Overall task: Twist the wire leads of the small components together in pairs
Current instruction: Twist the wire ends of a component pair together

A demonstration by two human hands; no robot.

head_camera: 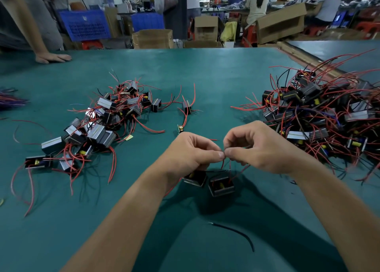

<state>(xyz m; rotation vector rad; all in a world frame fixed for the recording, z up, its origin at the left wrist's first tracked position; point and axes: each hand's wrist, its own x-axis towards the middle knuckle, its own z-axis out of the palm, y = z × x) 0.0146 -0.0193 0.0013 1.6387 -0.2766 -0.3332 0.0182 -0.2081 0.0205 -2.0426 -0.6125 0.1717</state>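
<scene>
Left hand (pixel 195 154) and right hand (pixel 261 148) meet fingertip to fingertip above the desk (pixel 205 70). Each hand has its fingers curled and pinches the red wire leads (pixel 223 165) between thumb and forefinger. The leads run down to two small components, one (pixel 195 178) under the left wrist and the other (pixel 221 186) just beside it. A pile of components (pixel 98 123) lies to the left and a bigger pile (pixel 320 111) to the right. A loose black wire (pixel 236 232) lies between the forearms.
</scene>
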